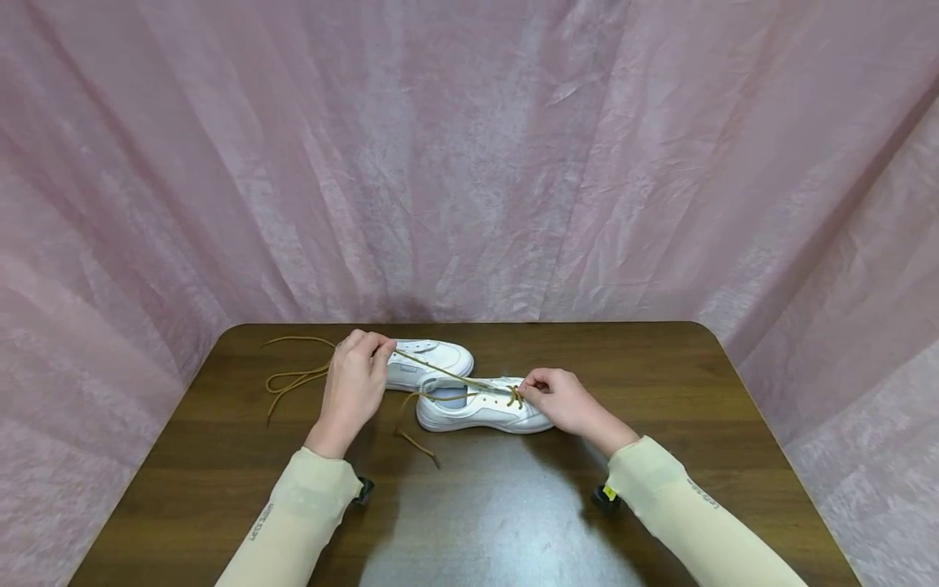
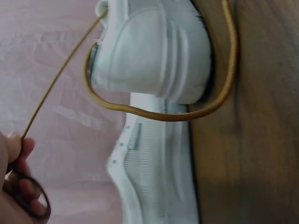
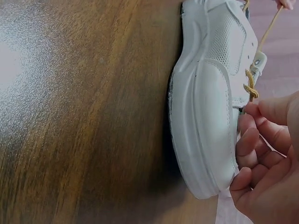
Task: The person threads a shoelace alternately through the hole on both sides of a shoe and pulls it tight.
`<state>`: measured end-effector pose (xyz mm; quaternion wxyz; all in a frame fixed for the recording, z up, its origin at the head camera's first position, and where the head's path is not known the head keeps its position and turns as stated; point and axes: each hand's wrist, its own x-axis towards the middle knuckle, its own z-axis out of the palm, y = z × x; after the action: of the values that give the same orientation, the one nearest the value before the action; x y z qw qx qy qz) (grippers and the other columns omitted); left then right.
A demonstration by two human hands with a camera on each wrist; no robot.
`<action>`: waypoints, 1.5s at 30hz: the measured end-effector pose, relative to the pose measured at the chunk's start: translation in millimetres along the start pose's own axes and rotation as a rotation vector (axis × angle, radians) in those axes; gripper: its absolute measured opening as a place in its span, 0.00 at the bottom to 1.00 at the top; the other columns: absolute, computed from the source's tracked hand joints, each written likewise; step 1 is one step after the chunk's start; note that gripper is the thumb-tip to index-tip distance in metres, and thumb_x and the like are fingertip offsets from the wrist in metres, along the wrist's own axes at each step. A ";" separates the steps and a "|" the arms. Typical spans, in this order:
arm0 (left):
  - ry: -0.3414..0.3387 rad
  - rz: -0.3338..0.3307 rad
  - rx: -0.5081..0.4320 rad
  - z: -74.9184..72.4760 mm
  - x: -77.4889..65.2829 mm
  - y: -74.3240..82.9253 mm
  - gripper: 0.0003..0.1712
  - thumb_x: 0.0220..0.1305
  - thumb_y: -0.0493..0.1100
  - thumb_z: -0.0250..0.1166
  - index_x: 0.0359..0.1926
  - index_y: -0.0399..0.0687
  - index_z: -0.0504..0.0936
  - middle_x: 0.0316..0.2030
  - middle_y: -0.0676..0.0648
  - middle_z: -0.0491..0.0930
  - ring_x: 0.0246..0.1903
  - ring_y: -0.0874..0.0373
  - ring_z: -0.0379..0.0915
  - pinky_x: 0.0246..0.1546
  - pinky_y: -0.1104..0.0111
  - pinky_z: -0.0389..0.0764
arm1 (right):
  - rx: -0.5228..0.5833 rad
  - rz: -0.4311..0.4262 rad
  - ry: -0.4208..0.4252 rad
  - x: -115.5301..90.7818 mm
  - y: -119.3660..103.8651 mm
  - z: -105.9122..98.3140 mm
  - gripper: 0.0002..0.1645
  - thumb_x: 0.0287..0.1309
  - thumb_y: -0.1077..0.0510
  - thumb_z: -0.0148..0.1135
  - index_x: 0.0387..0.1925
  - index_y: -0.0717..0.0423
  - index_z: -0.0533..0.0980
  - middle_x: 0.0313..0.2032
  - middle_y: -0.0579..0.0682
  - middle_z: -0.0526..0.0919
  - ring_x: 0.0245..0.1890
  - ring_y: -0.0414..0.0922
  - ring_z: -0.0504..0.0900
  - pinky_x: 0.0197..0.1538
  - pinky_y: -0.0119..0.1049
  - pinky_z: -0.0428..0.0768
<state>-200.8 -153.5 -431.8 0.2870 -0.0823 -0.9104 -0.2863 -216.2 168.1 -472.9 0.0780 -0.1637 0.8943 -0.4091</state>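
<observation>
A white shoe (image 1: pixel 477 420) lies on the table, toe to the right, with a yellow-brown shoelace (image 1: pixel 436 367) crossed through its lowest eyelets. Left of the shoe and raised above it, my left hand (image 1: pixel 354 383) pinches one length of this lace, which runs taut down to the shoe. A slack bit of lace also loops around the fingers in the left wrist view. At the toe end, my right hand (image 1: pixel 561 401) pinches at the lace crossing (image 3: pixel 252 88) with thumb and forefinger, its other fingers curled beside the toe. The lace's other length trails over the heel onto the table.
A second white shoe (image 1: pixel 449 357) lies just behind the first, partly covered by my left hand. Another loose yellow-brown lace (image 1: pixel 293 377) spreads over the back left of the brown wooden table (image 1: pixel 645 367). Pink curtains (image 1: pixel 469 163) hang behind and at both sides.
</observation>
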 end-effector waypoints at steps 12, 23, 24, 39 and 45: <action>-0.139 0.223 -0.265 0.0 11.9 62.3 0.07 0.63 0.48 0.60 0.33 0.53 0.82 0.30 0.59 0.76 0.28 0.66 0.68 0.28 0.73 0.71 | 0.086 -0.317 -0.019 1.8 -42.0 3.9 0.25 0.53 0.54 0.67 0.55 0.44 0.75 0.48 0.46 0.75 0.24 0.43 0.72 0.28 0.30 0.73; -0.184 0.199 -0.232 16.4 9.2 65.0 0.08 0.60 0.48 0.64 0.39 0.53 0.84 0.34 0.56 0.80 0.32 0.65 0.74 0.32 0.67 0.76 | 0.490 -0.154 -0.089 15.4 -58.5 -17.6 0.05 0.63 0.64 0.52 0.37 0.63 0.71 0.33 0.59 0.82 0.20 0.38 0.70 0.24 0.28 0.68; -0.183 0.166 -0.206 16.7 8.0 62.2 0.11 0.60 0.49 0.64 0.42 0.53 0.83 0.36 0.55 0.80 0.34 0.63 0.75 0.34 0.66 0.77 | 0.566 -0.104 -0.048 19.4 -52.6 -20.7 0.04 0.63 0.65 0.50 0.38 0.62 0.68 0.32 0.58 0.82 0.19 0.38 0.69 0.24 0.28 0.67; -0.684 -0.210 0.004 7.9 -25.0 10.4 0.57 0.33 0.56 0.79 0.65 0.47 0.63 0.55 0.43 0.72 0.54 0.50 0.69 0.53 0.57 0.72 | 0.626 0.190 0.303 40.6 -1.0 -43.9 0.20 0.66 0.61 0.50 0.55 0.68 0.62 0.49 0.63 0.76 0.48 0.52 0.81 0.51 0.39 0.79; -0.710 -0.210 0.079 12.3 -30.7 -1.1 0.16 0.48 0.54 0.72 0.26 0.49 0.78 0.23 0.51 0.74 0.24 0.59 0.67 0.26 0.67 0.68 | 0.382 0.214 0.259 38.2 11.0 -29.4 0.21 0.59 0.58 0.59 0.53 0.63 0.72 0.51 0.58 0.78 0.42 0.45 0.78 0.41 0.31 0.76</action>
<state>-181.8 -147.0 -458.0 -0.0746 -0.0715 -0.9670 -0.2327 -262.5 181.9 -462.2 0.0351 0.0033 0.8156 -0.5775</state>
